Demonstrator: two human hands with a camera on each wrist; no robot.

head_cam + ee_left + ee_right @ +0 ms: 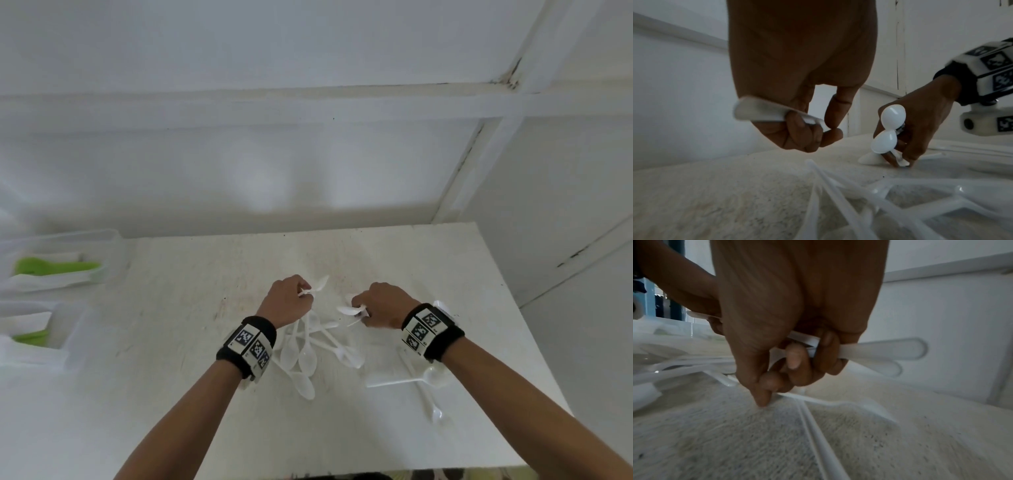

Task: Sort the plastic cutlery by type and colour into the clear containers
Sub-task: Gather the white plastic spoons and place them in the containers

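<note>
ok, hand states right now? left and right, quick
Left hand: closed, holding white spoons.
Right hand: closed on two white spoons, fingers touching another on the table.

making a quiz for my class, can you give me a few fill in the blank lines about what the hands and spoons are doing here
1. The left hand holds a ____ plastic spoon.
2. The right hand grips ____ white spoons while touching one more on the table.
3. The clear containers at the table's left edge hold ____ cutlery.
4. The loose spoon pile lies ____ the two wrists.

Missing words: white; two; green; between
</note>
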